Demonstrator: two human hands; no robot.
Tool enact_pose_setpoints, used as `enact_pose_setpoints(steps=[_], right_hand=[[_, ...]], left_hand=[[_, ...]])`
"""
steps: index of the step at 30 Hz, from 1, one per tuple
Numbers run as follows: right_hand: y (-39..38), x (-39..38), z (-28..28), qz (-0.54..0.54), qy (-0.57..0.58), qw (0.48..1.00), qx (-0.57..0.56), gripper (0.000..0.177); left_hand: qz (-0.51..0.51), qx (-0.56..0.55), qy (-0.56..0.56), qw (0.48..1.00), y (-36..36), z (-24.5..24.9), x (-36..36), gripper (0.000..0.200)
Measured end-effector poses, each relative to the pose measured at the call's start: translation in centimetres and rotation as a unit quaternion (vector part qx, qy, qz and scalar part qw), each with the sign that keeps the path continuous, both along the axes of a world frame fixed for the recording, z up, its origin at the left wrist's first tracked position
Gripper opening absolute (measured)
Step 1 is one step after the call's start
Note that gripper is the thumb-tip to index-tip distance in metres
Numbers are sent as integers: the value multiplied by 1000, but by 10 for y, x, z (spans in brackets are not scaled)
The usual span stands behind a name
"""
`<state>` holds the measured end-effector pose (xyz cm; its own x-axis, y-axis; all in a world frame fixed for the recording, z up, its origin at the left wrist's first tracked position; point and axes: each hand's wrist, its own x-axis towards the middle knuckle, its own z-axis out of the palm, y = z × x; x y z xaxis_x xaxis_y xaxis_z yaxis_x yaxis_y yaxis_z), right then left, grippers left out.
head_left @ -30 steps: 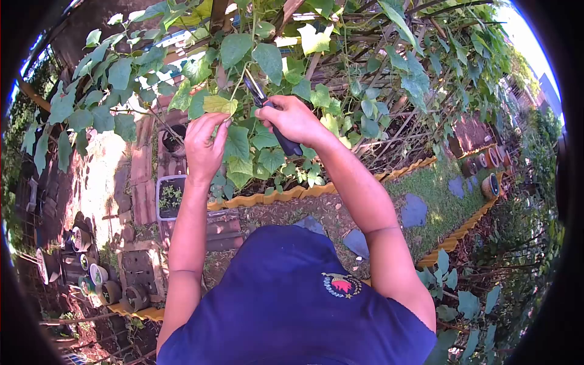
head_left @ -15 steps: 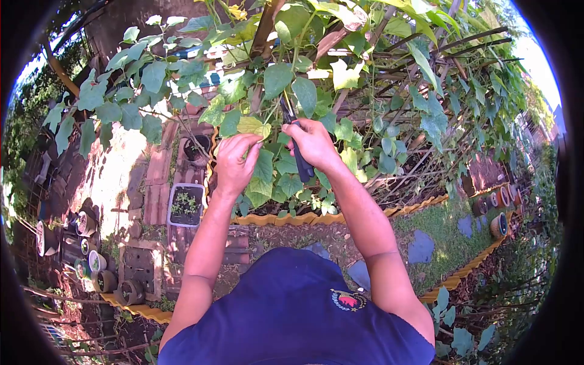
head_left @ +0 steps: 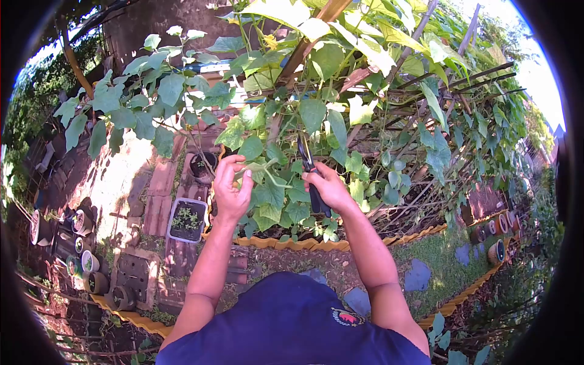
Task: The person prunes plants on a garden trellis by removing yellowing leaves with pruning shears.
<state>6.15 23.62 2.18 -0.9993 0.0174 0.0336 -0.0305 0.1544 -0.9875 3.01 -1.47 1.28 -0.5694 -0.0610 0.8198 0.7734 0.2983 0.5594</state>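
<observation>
My left hand (head_left: 231,191) pinches a pale green leaf (head_left: 258,166) between thumb and fingers; its stem points right, towards the middle. To the right, my right hand (head_left: 331,188) is wrapped round dark-handled pruning shears (head_left: 319,202). Their narrow blades point up into the foliage, and the handles hang below the fist. A gap separates the blades from the held leaf. Broad green leaves (head_left: 313,114) of a climbing plant hang just above and behind both hands.
Wooden poles (head_left: 316,36) and thin sticks support the vines. A yellow wavy edging (head_left: 304,244) runs below the plants. At the left are a rectangular planter (head_left: 187,220), a round pot (head_left: 202,165) and several more pots. Stepping stones (head_left: 417,275) lie in grass at the right.
My left hand has drawn back slightly down and left, and the leaf in it has turned over, showing its stem. My right hand has moved down and right with the shears. The view has shifted.
</observation>
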Motion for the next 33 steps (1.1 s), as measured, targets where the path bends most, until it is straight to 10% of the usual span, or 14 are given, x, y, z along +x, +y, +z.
enact_pose_setpoints(steps=[16,21,28,33], right_hand=[[37,68,-18,-21,-48,995,81,63],[65,83,22,-56,18,998,38,59],[102,35,95,189,-23,961,-198,43],[97,-15,108,217,-66,954,-196,42]], left_hand=[[-164,200,-182,949,-75,11,-29,14],[-168,61,-46,983,-56,79,-14,25],[-83,-266,107,954,62,177,17,50],[76,-353,6,933,129,187,17,57]])
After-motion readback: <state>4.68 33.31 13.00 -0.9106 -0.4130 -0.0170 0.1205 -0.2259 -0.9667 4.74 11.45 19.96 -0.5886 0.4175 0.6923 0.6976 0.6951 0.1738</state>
